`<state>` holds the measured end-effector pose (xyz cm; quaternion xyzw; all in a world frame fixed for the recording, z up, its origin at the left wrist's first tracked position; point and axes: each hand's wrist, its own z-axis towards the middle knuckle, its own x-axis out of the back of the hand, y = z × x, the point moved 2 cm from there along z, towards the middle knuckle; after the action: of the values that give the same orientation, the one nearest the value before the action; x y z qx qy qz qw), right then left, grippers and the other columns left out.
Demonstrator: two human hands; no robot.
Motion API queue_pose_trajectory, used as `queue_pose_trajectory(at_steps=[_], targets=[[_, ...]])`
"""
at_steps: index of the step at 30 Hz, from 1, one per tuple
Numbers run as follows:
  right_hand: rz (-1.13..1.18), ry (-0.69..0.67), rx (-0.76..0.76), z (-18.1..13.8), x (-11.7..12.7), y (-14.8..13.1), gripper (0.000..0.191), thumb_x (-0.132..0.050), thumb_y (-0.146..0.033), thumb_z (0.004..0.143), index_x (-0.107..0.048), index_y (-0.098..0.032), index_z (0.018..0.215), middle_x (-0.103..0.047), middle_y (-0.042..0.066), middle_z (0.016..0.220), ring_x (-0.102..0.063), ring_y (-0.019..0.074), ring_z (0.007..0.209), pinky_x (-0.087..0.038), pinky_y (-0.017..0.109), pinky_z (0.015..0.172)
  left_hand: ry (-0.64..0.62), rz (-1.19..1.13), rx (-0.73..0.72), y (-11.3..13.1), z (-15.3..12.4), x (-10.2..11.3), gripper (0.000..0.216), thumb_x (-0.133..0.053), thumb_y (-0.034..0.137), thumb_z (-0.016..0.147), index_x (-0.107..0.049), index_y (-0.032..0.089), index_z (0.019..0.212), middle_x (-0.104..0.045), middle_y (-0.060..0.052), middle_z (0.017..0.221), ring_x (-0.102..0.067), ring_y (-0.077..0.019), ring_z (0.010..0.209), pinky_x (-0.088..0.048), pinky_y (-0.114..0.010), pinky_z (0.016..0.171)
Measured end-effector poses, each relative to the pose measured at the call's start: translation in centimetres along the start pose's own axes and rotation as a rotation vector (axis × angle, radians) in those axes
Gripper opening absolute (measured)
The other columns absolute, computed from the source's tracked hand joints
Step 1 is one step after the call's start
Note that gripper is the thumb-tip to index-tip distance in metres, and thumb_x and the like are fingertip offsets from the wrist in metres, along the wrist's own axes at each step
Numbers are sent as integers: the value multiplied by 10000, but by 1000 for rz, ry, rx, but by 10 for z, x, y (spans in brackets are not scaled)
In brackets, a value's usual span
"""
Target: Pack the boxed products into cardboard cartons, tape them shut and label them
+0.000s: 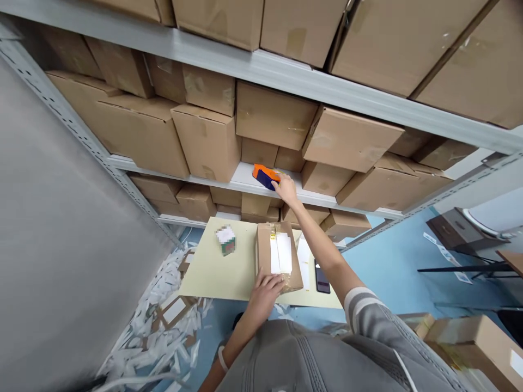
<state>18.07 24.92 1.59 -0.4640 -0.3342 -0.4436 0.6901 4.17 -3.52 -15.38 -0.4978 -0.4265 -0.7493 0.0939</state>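
Note:
My right hand (pixel 285 188) reaches forward to the white middle shelf, its fingers closed on an orange and dark-blue tape dispenser (pixel 266 176). On the pale yellow table (pixel 220 277) below stands a taped cardboard box (pixel 265 247) with white paper labels (pixel 281 253) on top. My left hand (pixel 265 294) lies on the near left corner of this box, fingers laid over its top. Right of the box are a white paper sheet (pixel 303 256) and a dark phone (pixel 322 279). A small blurred green and white box (pixel 226 240) stands to its left.
Metal shelving (pixel 229 60) packed with brown cardboard boxes (pixel 278 111) rises in front. A grey wall (pixel 69 218) bounds the left. White paper scraps (pixel 151 348) litter the floor at lower left. At lower right stands another carton (pixel 469 340).

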Motion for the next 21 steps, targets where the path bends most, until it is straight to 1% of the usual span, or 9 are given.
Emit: queue_pose_trajectory(at_steps=[3,6,9,11,13,15,16,18,21], targets=[[-41,-42,-36,20,-28,-1,440,-576,-259,933,-553,-70,1330,-621,196,1320,-525,297,1252,-309,424,1118,-1,-8,18,-2,0,-1,392,-456,232,983,-565,329,1346,-595,9,1412,-512,-210,1301,-91,-567,1245],[-75,-42,-47,26,-43,1,408,-592,-259,923,-575,-84,1291,-665,205,1230,-549,295,1207,-216,461,1162,-21,-6,19,-5,-1,0,409,-470,247,979,-542,332,1373,-586,10,1423,-510,-216,1301,-101,-567,1244],[-11,-8,-60,23,-41,3,318,-621,-270,901,-629,-150,1195,-694,161,1174,-559,292,1182,-158,506,1172,-39,-5,15,-6,-1,3,418,-475,248,977,-535,336,1382,-578,9,1431,-505,-215,1302,-122,-560,1243],[105,40,-86,10,-31,5,270,-635,-297,886,-653,-175,1126,-704,126,1145,-575,290,1144,-183,520,1159,-44,-10,23,-6,-1,5,413,-481,248,976,-545,338,1374,-579,7,1429,-502,-219,1300,-129,-566,1239],[302,109,-121,-15,-16,10,267,-644,-354,869,-664,-182,1073,-714,96,1097,-604,278,1060,-281,495,1112,-55,-23,39,-6,-1,6,405,-477,252,979,-554,340,1366,-579,4,1430,-498,-227,1298,-148,-582,1229],[594,137,-165,-56,-1,19,312,-655,-442,842,-671,-185,1018,-720,63,992,-629,255,936,-419,423,983,-74,-39,60,-5,0,7,406,-462,248,984,-553,337,1370,-570,0,1439,-490,-235,1300,-192,-591,1212],[756,143,-193,-81,6,24,335,-667,-482,823,-677,-190,987,-718,45,949,-633,245,899,-456,386,919,-88,-45,69,-4,0,7,412,-456,239,986,-549,334,1376,-564,-1,1446,-484,-236,1303,-219,-587,1202],[1032,132,-285,-138,18,36,360,-727,-515,771,-695,-202,945,-723,23,928,-640,231,908,-476,337,874,-113,-39,81,0,2,8,426,-450,215,984,-541,323,1386,-550,-7,1460,-469,-236,1312,-273,-565,1183],[1309,207,-541,-229,29,52,392,-787,-507,723,-734,-204,967,-747,29,992,-659,231,987,-481,334,923,-145,15,75,7,7,7,445,-443,192,979,-529,311,1399,-523,-13,1486,-449,-238,1329,-331,-527,1154]])
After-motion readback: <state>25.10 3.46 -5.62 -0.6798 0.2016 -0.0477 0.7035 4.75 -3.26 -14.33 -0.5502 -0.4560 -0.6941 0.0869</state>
